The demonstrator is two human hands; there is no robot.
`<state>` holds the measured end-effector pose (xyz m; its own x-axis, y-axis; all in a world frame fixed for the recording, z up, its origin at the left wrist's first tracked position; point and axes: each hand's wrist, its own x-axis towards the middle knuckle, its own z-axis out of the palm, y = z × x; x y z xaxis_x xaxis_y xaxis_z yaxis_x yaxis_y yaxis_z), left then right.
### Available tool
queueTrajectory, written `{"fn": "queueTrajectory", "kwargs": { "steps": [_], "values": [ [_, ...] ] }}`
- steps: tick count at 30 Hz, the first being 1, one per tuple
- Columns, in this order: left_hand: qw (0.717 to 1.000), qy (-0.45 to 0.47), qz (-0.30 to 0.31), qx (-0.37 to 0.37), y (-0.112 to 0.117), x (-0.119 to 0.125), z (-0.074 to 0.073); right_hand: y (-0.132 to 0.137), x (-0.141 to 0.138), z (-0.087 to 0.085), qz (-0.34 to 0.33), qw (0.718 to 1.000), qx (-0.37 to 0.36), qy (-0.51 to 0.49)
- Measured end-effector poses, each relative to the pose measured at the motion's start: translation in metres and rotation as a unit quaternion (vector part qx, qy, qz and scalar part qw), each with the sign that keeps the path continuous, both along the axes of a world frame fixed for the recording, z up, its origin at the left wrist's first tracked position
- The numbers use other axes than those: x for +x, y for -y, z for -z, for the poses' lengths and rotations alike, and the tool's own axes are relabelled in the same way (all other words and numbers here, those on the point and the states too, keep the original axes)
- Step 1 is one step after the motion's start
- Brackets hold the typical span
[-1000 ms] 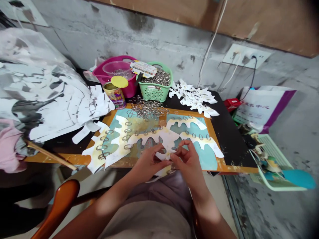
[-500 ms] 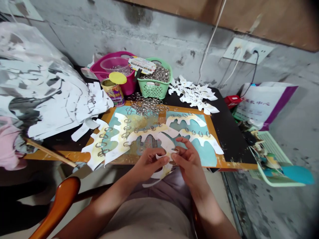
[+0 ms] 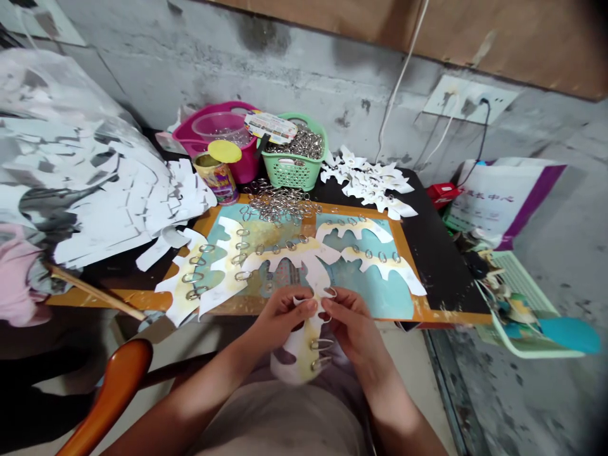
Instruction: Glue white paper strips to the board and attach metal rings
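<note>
Between both hands hangs a white cut-out piece [image 3: 299, 358] with scalloped notches and a yellowish, glue-like band. Metal rings [image 3: 322, 344] stick out along its right edge. My left hand [image 3: 284, 316] is closed, its thumb and fingers pinching the piece's upper left side. Opposite it, my right hand [image 3: 350, 320] pinches the right edge near the top, where a ring shows at the fingertips. Similar white pieces with rings lie on the table, among them a wide one [image 3: 289, 254] just beyond my hands and another [image 3: 387, 266] to the right.
Loose rings are heaped [image 3: 282, 204] before a green basket [image 3: 294, 170] of rings and a pink basket [image 3: 247, 161]. An open can [image 3: 217, 180] stands beside them. White cut-outs pile up left [image 3: 123, 202] and back right [image 3: 365, 177]. A stick [image 3: 97, 292] juts over the left front edge.
The held piece has turned, so its yellowish band and lower rings now face up. My right hand's raised fingers have curled in toward the edge.
</note>
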<state>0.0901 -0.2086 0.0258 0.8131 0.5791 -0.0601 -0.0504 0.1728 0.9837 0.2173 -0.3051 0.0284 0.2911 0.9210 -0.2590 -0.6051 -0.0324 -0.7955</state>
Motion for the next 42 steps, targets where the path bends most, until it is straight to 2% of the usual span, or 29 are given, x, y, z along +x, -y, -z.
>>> {"fn": "queueTrajectory", "kwargs": {
  "steps": [3,7,9,11,13,16,18,23,29,33,36,39,42],
  "values": [
    [0.998,-0.016,-0.055,-0.041,0.001,0.003,0.006,0.0,-0.001,0.006,-0.015,1.0,0.026,-0.007],
    [0.993,-0.024,-0.108,-0.033,0.002,0.006,0.008,0.002,-0.001,0.008,-0.047,0.993,0.047,0.096],
    [0.99,-0.011,-0.124,-0.068,0.002,0.006,0.009,0.002,-0.003,0.006,-0.041,0.989,0.04,0.137],
    [0.984,0.018,-0.133,-0.117,0.002,0.003,0.01,0.002,-0.004,0.003,-0.037,0.989,0.039,0.138],
    [0.985,0.025,-0.115,-0.13,0.0,-0.002,0.01,0.002,-0.004,0.0,-0.041,0.991,0.041,0.119],
    [0.994,0.002,-0.027,-0.108,-0.002,-0.008,0.007,0.003,-0.004,-0.001,-0.065,0.992,0.06,0.086],
    [0.992,0.015,0.006,-0.129,0.001,-0.011,0.007,0.004,-0.006,0.001,-0.077,0.993,0.073,0.057],
    [0.978,0.053,-0.032,-0.2,0.011,-0.012,0.022,0.005,-0.011,0.013,-0.074,0.993,0.093,0.004],
    [0.978,0.048,-0.095,-0.179,0.001,-0.01,0.031,0.001,0.001,0.013,-0.088,0.989,0.097,0.074],
    [0.986,0.048,-0.071,-0.144,-0.004,-0.01,0.036,-0.003,0.002,0.013,-0.036,0.99,0.058,0.127],
    [0.988,0.045,-0.046,-0.14,-0.006,-0.011,0.039,-0.005,0.001,0.017,-0.032,0.991,0.046,0.125],
    [0.99,0.028,-0.011,-0.137,-0.008,-0.012,0.034,-0.006,0.002,0.016,-0.043,0.99,0.034,0.129],
    [0.991,0.009,0.005,-0.135,-0.009,-0.011,0.029,-0.008,0.0,0.015,-0.025,0.988,0.016,0.152]
  ]
}}
